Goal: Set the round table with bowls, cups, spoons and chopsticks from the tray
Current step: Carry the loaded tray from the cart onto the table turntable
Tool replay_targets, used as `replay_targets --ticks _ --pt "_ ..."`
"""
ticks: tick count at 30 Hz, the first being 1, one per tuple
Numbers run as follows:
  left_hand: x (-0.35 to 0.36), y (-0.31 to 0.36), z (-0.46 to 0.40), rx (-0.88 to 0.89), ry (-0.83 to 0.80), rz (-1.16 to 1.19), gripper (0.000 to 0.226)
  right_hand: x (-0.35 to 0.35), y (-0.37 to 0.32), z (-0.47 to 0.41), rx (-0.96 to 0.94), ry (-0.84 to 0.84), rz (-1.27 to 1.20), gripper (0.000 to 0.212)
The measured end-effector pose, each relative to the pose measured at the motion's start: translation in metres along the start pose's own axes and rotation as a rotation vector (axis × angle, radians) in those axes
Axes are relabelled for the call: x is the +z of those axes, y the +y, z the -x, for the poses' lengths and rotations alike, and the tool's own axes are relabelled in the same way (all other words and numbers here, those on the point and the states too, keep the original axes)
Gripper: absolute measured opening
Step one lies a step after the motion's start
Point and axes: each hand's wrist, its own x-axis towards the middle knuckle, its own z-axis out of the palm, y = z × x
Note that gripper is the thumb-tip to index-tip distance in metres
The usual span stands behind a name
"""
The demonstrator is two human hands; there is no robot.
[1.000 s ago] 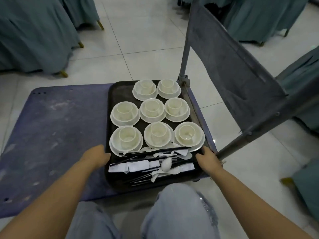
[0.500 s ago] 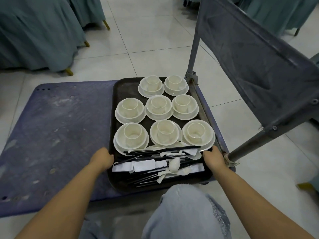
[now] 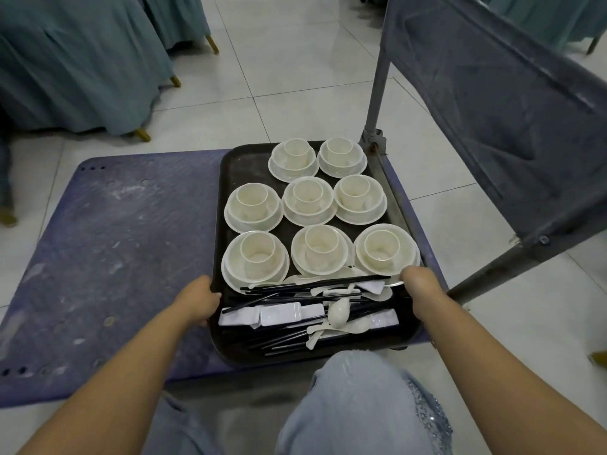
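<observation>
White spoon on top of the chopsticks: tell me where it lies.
Head view: the white spoon lies at the tray's near end, atop black chopsticks, nearer the right hand.

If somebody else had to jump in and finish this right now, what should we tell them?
Left hand grips the left edge of the dark tray; right hand grips its right edge.
The tray sits on the blue cart, beside the cart's handle frame.
On it: eight cups, each standing in a bowl, such as the near-left set. Black chopsticks, white spoons and small white rectangular dishes lie heaped at the near end.
Done: nothing set out; everything is on the tray.
Left: carry the tray to the round table, which is not clearly in view, and lay each place.
</observation>
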Motion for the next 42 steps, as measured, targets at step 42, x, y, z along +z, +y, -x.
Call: replay_targets --ticks 42 --pt "-0.039 -0.002 0.047 -0.157 0.452 0.65 0.061 0.038 -0.019 0.052 -0.043 -0.08 -0.474 0.019"
